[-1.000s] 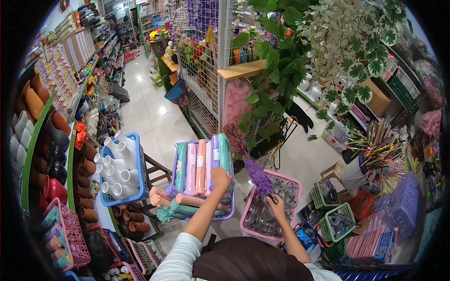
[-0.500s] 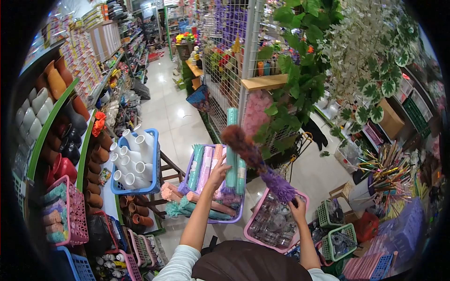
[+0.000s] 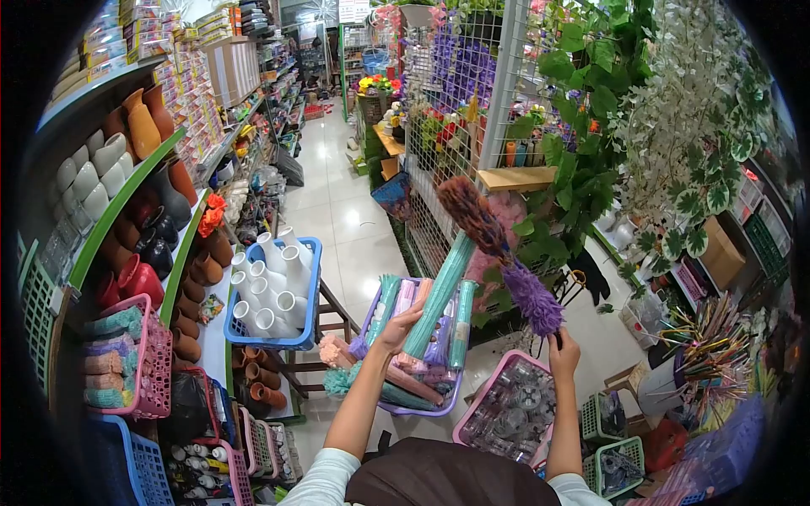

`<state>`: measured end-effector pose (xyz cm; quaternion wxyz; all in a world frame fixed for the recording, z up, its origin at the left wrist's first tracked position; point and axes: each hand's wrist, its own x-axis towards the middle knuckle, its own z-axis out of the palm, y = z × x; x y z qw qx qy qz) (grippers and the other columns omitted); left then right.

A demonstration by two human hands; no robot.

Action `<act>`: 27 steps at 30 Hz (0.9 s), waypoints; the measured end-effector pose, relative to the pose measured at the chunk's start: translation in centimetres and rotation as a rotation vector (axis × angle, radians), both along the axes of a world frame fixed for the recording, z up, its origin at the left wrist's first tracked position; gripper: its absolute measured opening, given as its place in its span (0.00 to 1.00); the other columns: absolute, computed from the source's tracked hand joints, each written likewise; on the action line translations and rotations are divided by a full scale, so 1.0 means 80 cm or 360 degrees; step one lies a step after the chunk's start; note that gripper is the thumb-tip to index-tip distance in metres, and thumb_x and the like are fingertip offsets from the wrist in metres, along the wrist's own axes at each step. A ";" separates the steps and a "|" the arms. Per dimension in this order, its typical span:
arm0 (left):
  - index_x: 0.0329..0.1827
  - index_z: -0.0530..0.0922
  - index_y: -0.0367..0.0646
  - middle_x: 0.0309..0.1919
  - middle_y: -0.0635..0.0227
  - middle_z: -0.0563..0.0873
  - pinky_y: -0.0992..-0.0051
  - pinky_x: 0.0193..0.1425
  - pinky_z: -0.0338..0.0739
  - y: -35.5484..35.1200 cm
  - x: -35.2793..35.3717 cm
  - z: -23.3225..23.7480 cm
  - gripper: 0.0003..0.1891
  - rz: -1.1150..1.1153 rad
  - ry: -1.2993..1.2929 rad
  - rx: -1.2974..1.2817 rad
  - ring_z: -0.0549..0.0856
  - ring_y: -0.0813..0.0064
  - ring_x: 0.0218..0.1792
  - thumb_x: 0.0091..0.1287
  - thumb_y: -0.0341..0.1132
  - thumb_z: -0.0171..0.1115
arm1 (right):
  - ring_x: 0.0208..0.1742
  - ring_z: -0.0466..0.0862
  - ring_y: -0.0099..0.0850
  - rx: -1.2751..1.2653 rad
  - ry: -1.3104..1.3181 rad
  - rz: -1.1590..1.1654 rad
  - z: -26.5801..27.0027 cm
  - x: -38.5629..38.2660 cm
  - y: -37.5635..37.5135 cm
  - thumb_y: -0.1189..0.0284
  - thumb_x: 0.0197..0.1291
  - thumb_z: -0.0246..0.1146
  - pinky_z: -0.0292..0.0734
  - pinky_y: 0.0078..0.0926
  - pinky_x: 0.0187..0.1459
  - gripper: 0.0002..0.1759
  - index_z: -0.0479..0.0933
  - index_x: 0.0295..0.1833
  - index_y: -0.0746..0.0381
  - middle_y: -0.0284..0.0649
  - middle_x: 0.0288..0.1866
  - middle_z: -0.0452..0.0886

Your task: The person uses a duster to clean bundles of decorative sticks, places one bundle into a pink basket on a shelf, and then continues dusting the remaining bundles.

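Observation:
My right hand (image 3: 564, 354) is closed on the lower end of a fluffy duster (image 3: 536, 295), purple near the hand and mottled brown toward its far tip. It is raised and leans to the upper left. My left hand (image 3: 398, 331) has its fingers at the edge of a long teal wrapped roll (image 3: 440, 295), which slants above a purple basket (image 3: 451, 401); part of the grip is hidden. In that basket lie more rolls in teal, pink, peach and purple, with a peach fringed bundle (image 3: 336, 350) sticking out at the left.
A blue basket of white vases (image 3: 312, 312) stands left of the purple one. At right is a pink basket (image 3: 462, 434) of clear containers. Shelves of pots line the left side. A wire grid (image 3: 447, 101) and hanging ivy (image 3: 603, 101) rise ahead, beside a tiled aisle (image 3: 337, 181).
The teal roll has gone from upright to slanting, its top leaning right. The duster has shifted right in the view, as has the scene. Both hands keep their places on these things.

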<state>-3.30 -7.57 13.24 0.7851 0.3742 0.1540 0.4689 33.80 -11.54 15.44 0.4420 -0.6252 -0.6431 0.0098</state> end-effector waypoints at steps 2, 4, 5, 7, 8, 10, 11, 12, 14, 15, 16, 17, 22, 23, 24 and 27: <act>0.72 0.54 0.43 0.57 0.60 0.74 0.65 0.47 0.81 0.003 -0.005 0.000 0.28 0.0065 0.0012 -0.0048 0.80 0.66 0.50 0.70 0.39 0.46 | 0.29 0.78 0.51 -0.0023 -0.0131 0.0132 0.008 -0.001 -0.005 0.71 0.52 0.62 0.70 0.37 0.30 0.10 0.75 0.40 0.64 0.52 0.27 0.77; 0.71 0.56 0.45 0.58 0.60 0.75 0.68 0.45 0.82 0.011 -0.014 -0.007 0.26 0.0124 0.0019 -0.0126 0.81 0.67 0.48 0.71 0.41 0.43 | 0.27 0.77 0.49 -0.0025 -0.0139 0.0283 -0.002 -0.001 -0.009 0.69 0.49 0.63 0.69 0.38 0.27 0.10 0.76 0.35 0.63 0.50 0.24 0.76; 0.67 0.62 0.45 0.54 0.61 0.77 0.67 0.43 0.82 0.017 -0.022 -0.016 0.24 0.0098 -0.0072 -0.0109 0.81 0.68 0.46 0.72 0.46 0.42 | 0.27 0.77 0.48 -0.0072 -0.0234 0.0378 -0.008 0.001 -0.015 0.68 0.47 0.63 0.70 0.38 0.27 0.10 0.75 0.33 0.63 0.48 0.24 0.76; 0.63 0.66 0.44 0.47 0.63 0.79 0.69 0.42 0.81 0.005 -0.026 -0.007 0.26 0.0358 -0.0155 -0.0160 0.81 0.70 0.44 0.72 0.52 0.42 | 0.27 0.78 0.47 -0.0164 -0.0420 0.0563 -0.016 0.003 -0.028 0.67 0.42 0.63 0.71 0.38 0.27 0.11 0.74 0.30 0.62 0.46 0.23 0.76; 0.60 0.68 0.44 0.42 0.66 0.80 0.70 0.44 0.80 0.022 -0.031 0.006 0.26 -0.0621 -0.0796 0.0022 0.80 0.73 0.44 0.71 0.54 0.44 | 0.26 0.77 0.47 -0.0133 -0.0452 0.0627 -0.025 0.000 -0.029 0.66 0.38 0.63 0.70 0.39 0.27 0.12 0.72 0.26 0.62 0.46 0.22 0.75; 0.59 0.70 0.45 0.43 0.68 0.80 0.73 0.49 0.78 0.011 -0.044 -0.022 0.21 -0.0002 -0.0391 -0.0060 0.79 0.76 0.46 0.71 0.49 0.48 | 0.26 0.77 0.47 -0.0040 -0.0403 0.0558 -0.022 -0.011 -0.026 0.67 0.38 0.63 0.70 0.39 0.27 0.11 0.71 0.25 0.62 0.46 0.22 0.74; 0.59 0.70 0.45 0.45 0.69 0.79 0.74 0.51 0.77 0.013 -0.046 -0.035 0.20 0.0273 -0.0172 -0.0046 0.79 0.77 0.46 0.70 0.47 0.50 | 0.26 0.77 0.47 0.0001 -0.0377 0.0522 -0.021 -0.016 -0.024 0.67 0.38 0.63 0.70 0.40 0.27 0.12 0.71 0.25 0.62 0.46 0.21 0.74; 0.59 0.70 0.46 0.48 0.69 0.79 0.74 0.54 0.76 0.014 -0.049 -0.041 0.20 0.0544 0.0050 -0.0034 0.79 0.77 0.47 0.70 0.45 0.52 | 0.26 0.76 0.48 0.0057 -0.0326 0.0480 -0.028 -0.015 -0.013 0.69 0.40 0.63 0.69 0.40 0.27 0.11 0.71 0.26 0.62 0.47 0.22 0.74; 0.67 0.61 0.43 0.59 0.61 0.73 0.64 0.63 0.70 0.007 -0.052 -0.008 0.25 0.0265 -0.0077 0.0110 0.78 0.64 0.54 0.67 0.37 0.53 | 0.26 0.76 0.48 0.0092 -0.0273 0.0360 -0.013 -0.027 -0.002 0.70 0.42 0.62 0.69 0.40 0.27 0.10 0.70 0.28 0.62 0.47 0.22 0.74; 0.68 0.60 0.45 0.60 0.60 0.73 0.61 0.64 0.70 0.000 -0.051 0.010 0.27 0.0073 -0.0335 0.0106 0.78 0.62 0.55 0.66 0.36 0.54 | 0.26 0.76 0.48 0.0114 -0.0246 0.0299 -0.004 -0.035 0.005 0.70 0.43 0.62 0.69 0.40 0.27 0.09 0.70 0.28 0.62 0.47 0.23 0.74; 0.69 0.59 0.45 0.58 0.58 0.74 0.59 0.62 0.72 -0.011 -0.051 0.027 0.27 0.0170 -0.0119 0.0113 0.79 0.58 0.54 0.66 0.36 0.53 | 0.26 0.76 0.49 0.0100 -0.0181 0.0248 0.009 -0.045 0.006 0.71 0.45 0.62 0.68 0.40 0.27 0.09 0.69 0.29 0.62 0.48 0.23 0.73; 0.69 0.58 0.45 0.59 0.57 0.73 0.60 0.62 0.72 -0.010 -0.055 0.024 0.28 0.0127 -0.0145 0.0086 0.79 0.58 0.54 0.67 0.36 0.52 | 0.26 0.76 0.48 0.0109 -0.0154 0.0231 0.011 -0.049 0.008 0.70 0.45 0.62 0.68 0.40 0.27 0.09 0.69 0.29 0.62 0.47 0.23 0.73; 0.63 0.65 0.38 0.53 0.56 0.77 0.61 0.54 0.76 -0.010 -0.066 0.024 0.24 0.0431 0.0041 0.0009 0.81 0.62 0.46 0.69 0.43 0.50 | 0.26 0.76 0.47 0.0139 -0.0382 0.0412 0.005 -0.048 0.003 0.68 0.43 0.63 0.70 0.39 0.26 0.11 0.69 0.28 0.61 0.45 0.23 0.74; 0.62 0.66 0.37 0.52 0.56 0.78 0.61 0.53 0.77 -0.011 -0.068 0.021 0.24 0.0656 0.0220 0.0005 0.81 0.63 0.44 0.69 0.45 0.49 | 0.26 0.77 0.46 0.0113 -0.0460 0.0504 0.000 -0.045 0.000 0.67 0.42 0.63 0.70 0.39 0.26 0.12 0.69 0.28 0.61 0.45 0.23 0.74; 0.58 0.69 0.37 0.47 0.58 0.80 0.65 0.47 0.79 0.030 -0.082 -0.053 0.25 0.0677 0.0230 0.0019 0.82 0.65 0.40 0.70 0.50 0.47 | 0.26 0.77 0.46 0.0086 -0.0537 0.0599 -0.006 -0.042 -0.004 0.67 0.42 0.64 0.70 0.39 0.26 0.12 0.70 0.28 0.61 0.44 0.23 0.74; 0.56 0.71 0.39 0.36 0.59 0.83 0.72 0.36 0.82 -0.011 -0.081 0.023 0.29 0.0366 0.0045 -0.0365 0.83 0.69 0.31 0.69 0.58 0.44 | 0.27 0.77 0.45 0.0047 -0.0631 0.0696 -0.023 -0.027 -0.004 0.65 0.40 0.64 0.71 0.39 0.27 0.13 0.70 0.28 0.60 0.44 0.23 0.74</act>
